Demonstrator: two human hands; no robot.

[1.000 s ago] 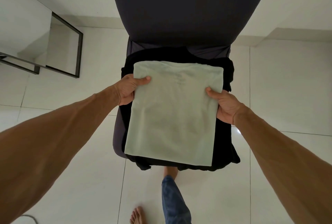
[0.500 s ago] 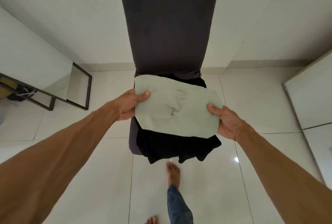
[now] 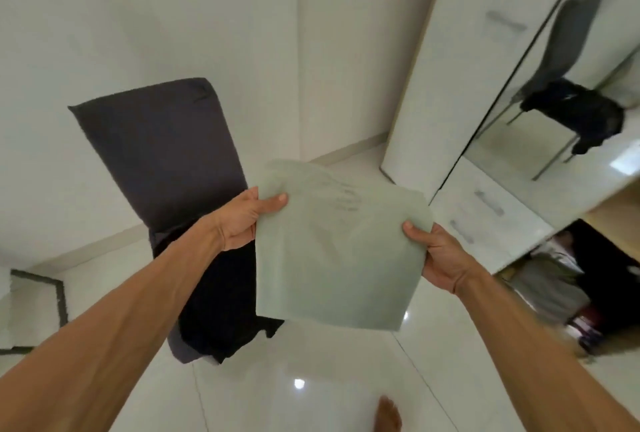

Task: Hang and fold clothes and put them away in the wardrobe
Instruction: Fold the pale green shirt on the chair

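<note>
**Carrying a folded green shirt, clear of the chair**

Facing a white wardrobe [image 3: 440,68] right of the chair [image 3: 159,154], blurred and running off the top and right of the view. Making out a mirror door [image 3: 561,140] on it, farther right of the chair, reflecting that same chair and a dark heap. Peering into an open compartment [image 3: 554,279] below the mirror, well right of the chair, with clothes inside too smeared to tell apart. Losing the chair's legs and most of its seat behind black clothes [image 3: 221,310] draped over the seat front, and behind the left forearm. Catching only the front of a bare foot [image 3: 389,414] at the bottom edge, in front and to the right of the chair.

Finding open glossy floor [image 3: 329,362] in front of the chair and between it and the wardrobe. Noting a black frame [image 3: 60,296] low down left of the chair, cut by the view's edge.

Holding the folded shirt [image 3: 336,258] in the air just right of the chair's seat, overlapping the right side of the black clothes in view; not telling whether touching them. Showing as a pale green flat rectangle, smooth, with a straight near edge, a slightly curling far corner and a faint print near the top. Pinching its left edge with the left hand [image 3: 239,220], thumb on top, fingers hidden underneath. Clamping its right edge with the right hand [image 3: 440,258] the same way, thumb on top, fingers tucked beneath the cloth.
</note>
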